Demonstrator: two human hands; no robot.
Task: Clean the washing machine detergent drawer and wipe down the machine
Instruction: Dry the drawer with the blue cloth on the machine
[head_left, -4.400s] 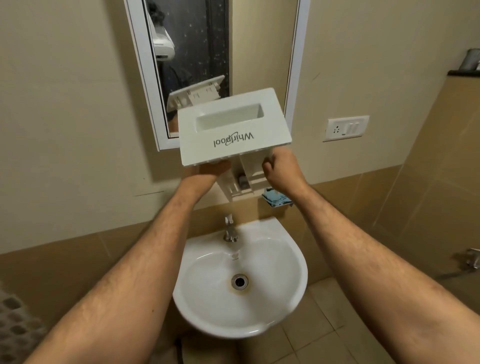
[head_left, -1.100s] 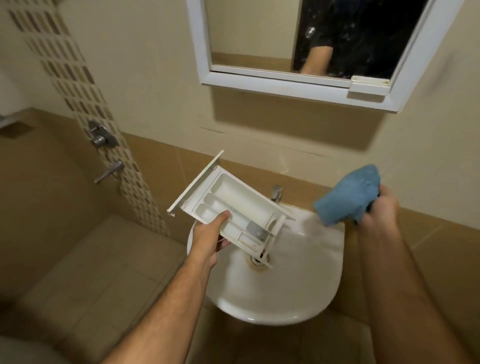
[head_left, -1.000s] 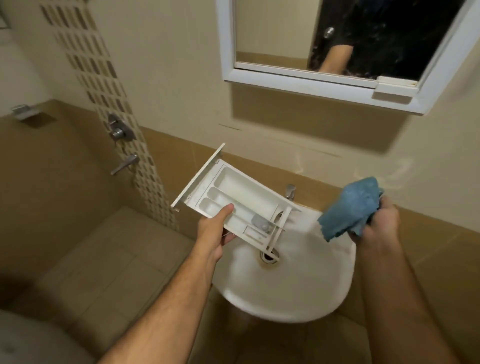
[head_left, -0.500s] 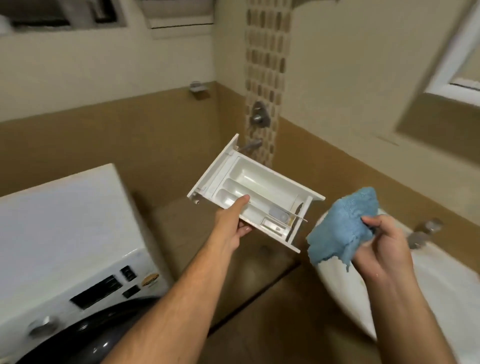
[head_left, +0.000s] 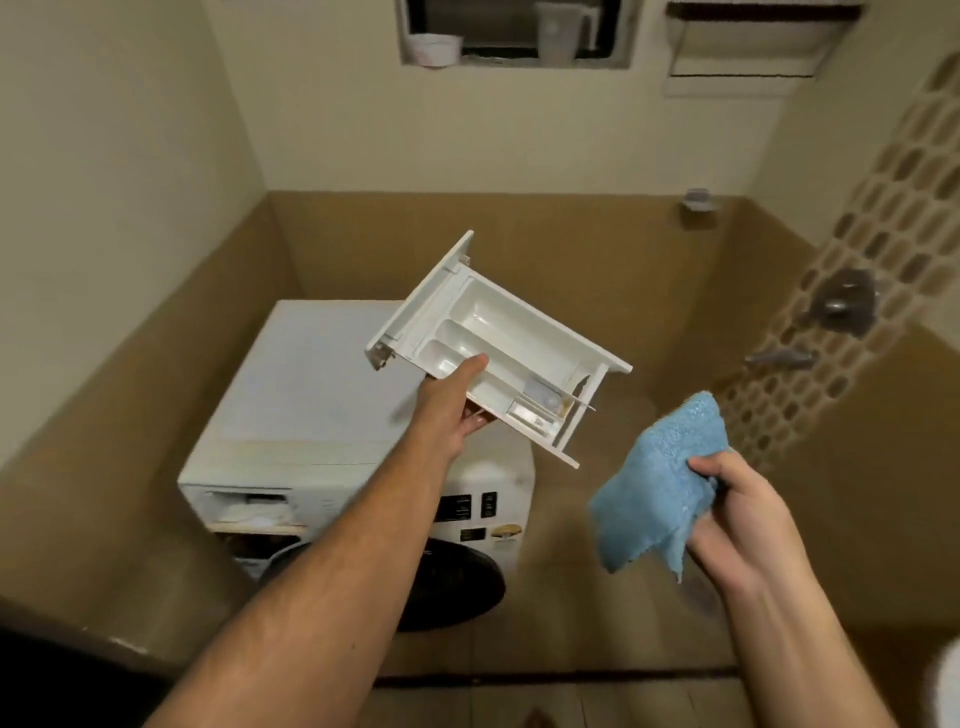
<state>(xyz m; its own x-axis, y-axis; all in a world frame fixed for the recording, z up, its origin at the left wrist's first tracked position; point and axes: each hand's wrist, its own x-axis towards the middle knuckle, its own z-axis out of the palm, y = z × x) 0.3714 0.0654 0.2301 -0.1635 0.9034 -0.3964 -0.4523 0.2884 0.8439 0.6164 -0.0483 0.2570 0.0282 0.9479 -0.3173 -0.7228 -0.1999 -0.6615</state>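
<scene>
Drawer: white plastic compartmented detergent drawer (head_left: 498, 343), out, tilted above the white front-loading washing machine (head_left: 311, 405).
Left hand (head_left: 457, 405): gripping the drawer's near edge.
Right hand (head_left: 737, 509): clutching a blue fluffy cloth (head_left: 665, 478), right of the machine.
Progress: slot open; refitting and wipe-down likely remain.

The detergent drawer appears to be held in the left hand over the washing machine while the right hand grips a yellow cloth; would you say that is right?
Not quite: the cloth is blue, not yellow, as the head view shows. The rest holds: the left hand holds the detergent drawer over the washing machine, and the right hand grips the cloth.
</scene>
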